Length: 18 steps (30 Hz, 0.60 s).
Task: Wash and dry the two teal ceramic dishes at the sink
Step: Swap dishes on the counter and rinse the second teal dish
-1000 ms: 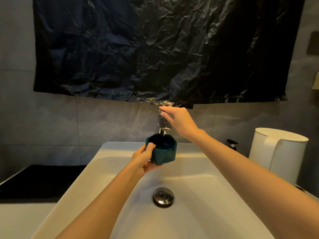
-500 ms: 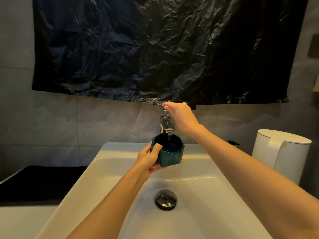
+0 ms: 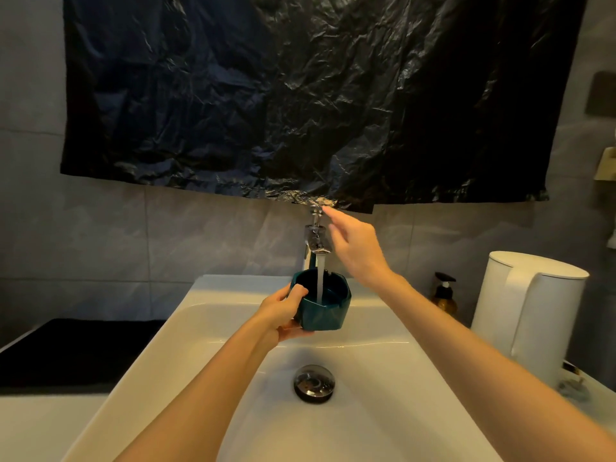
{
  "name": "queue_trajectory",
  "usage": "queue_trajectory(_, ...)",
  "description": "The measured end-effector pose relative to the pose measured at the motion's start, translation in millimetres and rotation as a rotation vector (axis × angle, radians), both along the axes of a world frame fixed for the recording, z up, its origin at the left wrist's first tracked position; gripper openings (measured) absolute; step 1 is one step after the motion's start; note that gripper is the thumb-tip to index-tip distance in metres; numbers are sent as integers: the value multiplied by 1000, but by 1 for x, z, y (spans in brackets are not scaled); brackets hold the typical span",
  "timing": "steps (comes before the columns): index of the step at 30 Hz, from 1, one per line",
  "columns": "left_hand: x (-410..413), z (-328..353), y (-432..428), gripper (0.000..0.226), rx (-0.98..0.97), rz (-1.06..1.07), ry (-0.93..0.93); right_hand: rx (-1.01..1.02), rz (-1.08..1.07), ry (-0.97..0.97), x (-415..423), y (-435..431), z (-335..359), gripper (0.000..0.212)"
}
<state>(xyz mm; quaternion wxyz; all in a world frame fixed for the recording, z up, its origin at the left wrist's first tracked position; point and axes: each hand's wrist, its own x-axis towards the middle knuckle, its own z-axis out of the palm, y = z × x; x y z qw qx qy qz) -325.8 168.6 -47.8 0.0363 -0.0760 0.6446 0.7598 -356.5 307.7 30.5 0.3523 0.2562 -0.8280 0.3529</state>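
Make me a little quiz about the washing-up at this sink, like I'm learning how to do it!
1. True or false: water from the tap pours into the teal dish.
2. What is the right hand holding?
3. Pick one: the dish is held over the sink by A) the left hand, B) the right hand, C) both hands.
Key: 1 true. 2 nothing; its fingers are straight, up beside the tap. 3 A.
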Motion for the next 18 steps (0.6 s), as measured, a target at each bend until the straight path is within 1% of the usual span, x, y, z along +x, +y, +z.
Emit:
queue_trajectory(2, -1, -1, -1, 31, -29, 13, -12, -60, -38, 51, 17, 12, -27, 32)
queue_trajectory(5, -2, -1, -3, 32, -54, 30, -37, 55, -8, 1, 37, 24, -59, 41)
queue_trajectory(7, -2, -1, -5, 31, -61, 33, -42, 94, -13, 48, 40, 30, -70, 39)
queue_trajectory(8, -2, -1, -6, 30, -63, 32, -40, 136, 1, 34, 41, 32, -72, 37)
queue_trajectory(9, -3, 0, -7, 29, -66, 29, -36, 224, 24, -10, 41, 33, -74, 36)
queue_trajectory(11, -3, 0, -8, 28, -95, 15, -29, 493, 51, -100, 40, 32, -80, 36)
queue_trajectory(13, -3, -2, -8, 27, -151, -9, -19, 681, 49, -91, 37, 29, -83, 33)
queue_trajectory(15, -3, -3, -7, 26, -187, -37, -20, 738, 85, -104, 37, 23, -81, 29)
queue_trajectory(17, -3, -3, -7, 25, -214, -61, -28, 777, 141, -152, 34, 16, -78, 39)
queue_trajectory(18, -4, -3, -8, 25, -224, -68, -27, 826, 145, -143, 31, 14, -78, 45)
